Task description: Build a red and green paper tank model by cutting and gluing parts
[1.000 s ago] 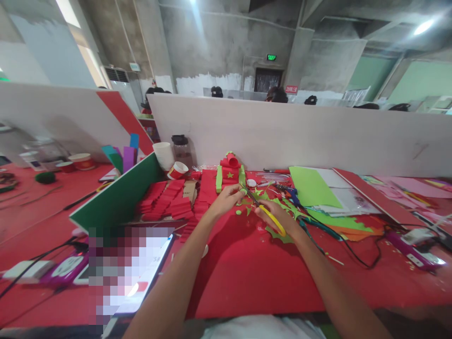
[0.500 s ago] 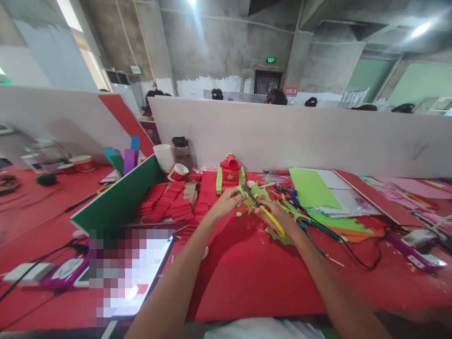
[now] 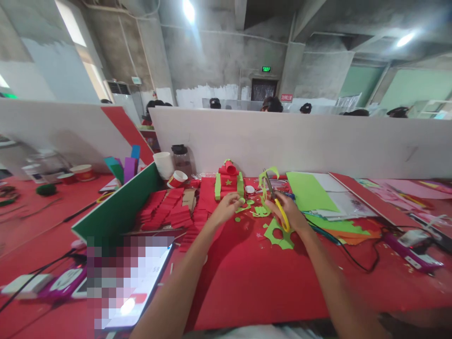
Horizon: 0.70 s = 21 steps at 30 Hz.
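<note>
Yellow-handled scissors (image 3: 281,213) are in my right hand (image 3: 288,211), blades pointing up and away from me. A curling green paper scrap (image 3: 271,171) hangs around the blades. My left hand (image 3: 226,208) is pinched on a small round green paper piece (image 3: 242,201) to the left of the scissors. Just beyond it stands a red and green paper model (image 3: 229,181) with a star on its front. Between and below my hands lie green cut-offs, including a larger sheet scrap with holes (image 3: 271,236) and a small green disc (image 3: 238,220).
Red folded strips (image 3: 176,214) lie left of my hands, beside a green board (image 3: 116,205). A phone or tablet (image 3: 148,282) lies near left. Paper cups (image 3: 177,179) and a dark-lidded bottle (image 3: 181,160) stand behind. Green sheets (image 3: 310,190), cables and a purple power strip (image 3: 409,254) are right.
My right hand has moved the scissors away to the right, and a green scrap now hangs on the blades. My left hand has lowered slightly with a small round green piece in its fingers.
</note>
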Tool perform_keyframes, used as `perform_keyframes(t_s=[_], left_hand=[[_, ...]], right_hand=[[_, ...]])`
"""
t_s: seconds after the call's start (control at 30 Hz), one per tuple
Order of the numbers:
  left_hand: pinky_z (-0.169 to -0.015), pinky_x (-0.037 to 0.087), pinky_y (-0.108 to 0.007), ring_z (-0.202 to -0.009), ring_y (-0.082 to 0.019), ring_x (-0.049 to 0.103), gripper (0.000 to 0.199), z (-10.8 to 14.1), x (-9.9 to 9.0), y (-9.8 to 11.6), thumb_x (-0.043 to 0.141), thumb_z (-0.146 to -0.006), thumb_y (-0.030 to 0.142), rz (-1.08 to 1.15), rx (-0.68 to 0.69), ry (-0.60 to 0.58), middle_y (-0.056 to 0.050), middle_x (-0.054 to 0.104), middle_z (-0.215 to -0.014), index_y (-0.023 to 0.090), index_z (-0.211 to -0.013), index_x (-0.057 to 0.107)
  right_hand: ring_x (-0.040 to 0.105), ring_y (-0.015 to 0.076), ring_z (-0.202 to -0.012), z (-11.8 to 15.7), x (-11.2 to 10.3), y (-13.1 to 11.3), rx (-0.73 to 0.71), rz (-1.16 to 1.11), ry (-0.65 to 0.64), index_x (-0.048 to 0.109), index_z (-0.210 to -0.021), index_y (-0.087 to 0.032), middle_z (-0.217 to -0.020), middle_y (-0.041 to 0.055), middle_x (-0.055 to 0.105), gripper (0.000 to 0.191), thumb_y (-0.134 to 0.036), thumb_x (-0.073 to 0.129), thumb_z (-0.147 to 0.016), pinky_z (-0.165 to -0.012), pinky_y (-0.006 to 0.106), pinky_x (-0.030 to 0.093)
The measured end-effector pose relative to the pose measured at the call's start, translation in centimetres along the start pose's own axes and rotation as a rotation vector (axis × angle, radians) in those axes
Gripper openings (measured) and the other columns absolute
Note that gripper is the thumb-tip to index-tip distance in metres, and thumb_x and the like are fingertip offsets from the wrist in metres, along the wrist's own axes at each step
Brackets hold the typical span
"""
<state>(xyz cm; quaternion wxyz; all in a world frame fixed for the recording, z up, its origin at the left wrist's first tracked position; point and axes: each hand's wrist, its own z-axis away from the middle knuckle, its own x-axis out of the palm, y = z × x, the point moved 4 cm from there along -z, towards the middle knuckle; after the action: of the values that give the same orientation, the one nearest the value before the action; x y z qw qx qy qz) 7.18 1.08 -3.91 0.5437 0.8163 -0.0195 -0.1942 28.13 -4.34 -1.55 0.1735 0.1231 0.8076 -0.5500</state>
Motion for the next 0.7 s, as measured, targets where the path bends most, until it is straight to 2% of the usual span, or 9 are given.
perform_keyframes(t_s=[0.1, 0.2, 0.27, 0.33, 0.4, 0.5, 0.6, 0.7], left_hand=[[-0.071, 0.045, -0.028, -0.081, -0.019, 0.057, 0.040, 0.4, 0.5, 0.3, 0.061, -0.080, 0.055, -0.012, 0.025, -0.039, -0.006, 0.059, -0.082, 0.018, -0.065, 0.057], [-0.082, 0.048, -0.033, -0.110, -0.028, 0.056, 0.036, 1.1, 1.3, 1.4, 0.064, -0.079, 0.055, -0.009, 0.074, -0.126, -0.014, 0.063, -0.103, 0.020, -0.071, 0.066], [-0.090, 0.046, -0.036, -0.117, -0.029, 0.054, 0.032, 1.5, 1.9, 2.1, 0.065, -0.079, 0.053, -0.017, 0.113, -0.211, -0.014, 0.065, -0.102, 0.022, -0.078, 0.070], [-0.101, 0.040, -0.040, -0.119, -0.028, 0.054, 0.028, 1.8, 2.4, 2.7, 0.065, -0.080, 0.050, -0.040, 0.159, -0.285, -0.012, 0.067, -0.095, 0.023, -0.080, 0.073], [-0.109, 0.032, -0.042, -0.120, -0.027, 0.053, 0.025, 2.1, 2.7, 3.0, 0.065, -0.082, 0.048, -0.055, 0.189, -0.346, -0.010, 0.069, -0.090, 0.024, -0.079, 0.074], [-0.110, 0.029, -0.041, -0.124, -0.027, 0.050, 0.023, 2.3, 2.8, 2.9, 0.067, -0.081, 0.044, -0.031, 0.183, -0.394, -0.008, 0.069, -0.086, 0.023, -0.076, 0.074], [-0.102, 0.036, -0.038, -0.114, -0.027, 0.055, 0.024, 2.4, 2.6, 2.8, 0.069, -0.079, 0.043, 0.031, 0.145, -0.402, -0.008, 0.068, -0.081, 0.020, -0.074, 0.073], [-0.079, 0.045, -0.031, -0.081, -0.019, 0.061, 0.027, 2.2, 2.6, 2.7, 0.070, -0.078, 0.044, 0.138, 0.089, -0.353, -0.005, 0.065, -0.074, 0.017, -0.073, 0.072]], right_hand=[[0.046, 0.0101, -0.040, 0.5, -0.5, -0.2, 0.009, -0.075, -0.073, 0.053, -0.098, -0.022, -0.057, -0.0060, 0.050, 0.031, -0.049, 0.059, -0.085, -0.038, 0.022, 0.038], [0.049, 0.0099, -0.042, 1.0, -0.3, -0.4, 0.025, -0.122, -0.214, 0.053, -0.104, -0.021, -0.063, -0.0054, 0.053, 0.034, -0.048, 0.061, -0.085, -0.040, 0.021, 0.040], [0.050, 0.0097, -0.043, 1.4, 0.2, -0.3, 0.066, -0.129, -0.329, 0.053, -0.107, -0.021, -0.066, -0.0046, 0.055, 0.037, -0.048, 0.062, -0.084, -0.040, 0.020, 0.040], [0.052, 0.0097, -0.044, 1.6, 0.6, -0.2, 0.100, -0.124, -0.406, 0.054, -0.108, -0.020, -0.069, -0.0037, 0.057, 0.040, -0.050, 0.064, -0.083, -0.040, 0.020, 0.040], [0.053, 0.0099, -0.046, 1.6, 1.0, -0.2, 0.091, -0.115, -0.430, 0.055, -0.107, -0.019, -0.071, -0.0028, 0.058, 0.043, -0.052, 0.065, -0.082, -0.041, 0.020, 0.040], [0.051, 0.0091, -0.048, 1.4, 1.4, -0.4, 0.045, -0.100, -0.406, 0.057, -0.103, -0.017, -0.070, -0.0025, 0.056, 0.043, -0.054, 0.064, -0.083, -0.043, 0.019, 0.040], [0.049, 0.0090, -0.052, 1.1, 1.6, -0.3, 0.016, -0.123, -0.343, 0.057, -0.106, -0.016, -0.071, -0.0021, 0.055, 0.044, -0.054, 0.062, -0.085, -0.046, 0.019, 0.040], [0.048, 0.0092, -0.054, 0.8, 1.8, 0.2, 0.006, -0.156, -0.304, 0.055, -0.113, -0.017, -0.072, -0.0020, 0.055, 0.047, -0.055, 0.061, -0.085, -0.047, 0.019, 0.039]])
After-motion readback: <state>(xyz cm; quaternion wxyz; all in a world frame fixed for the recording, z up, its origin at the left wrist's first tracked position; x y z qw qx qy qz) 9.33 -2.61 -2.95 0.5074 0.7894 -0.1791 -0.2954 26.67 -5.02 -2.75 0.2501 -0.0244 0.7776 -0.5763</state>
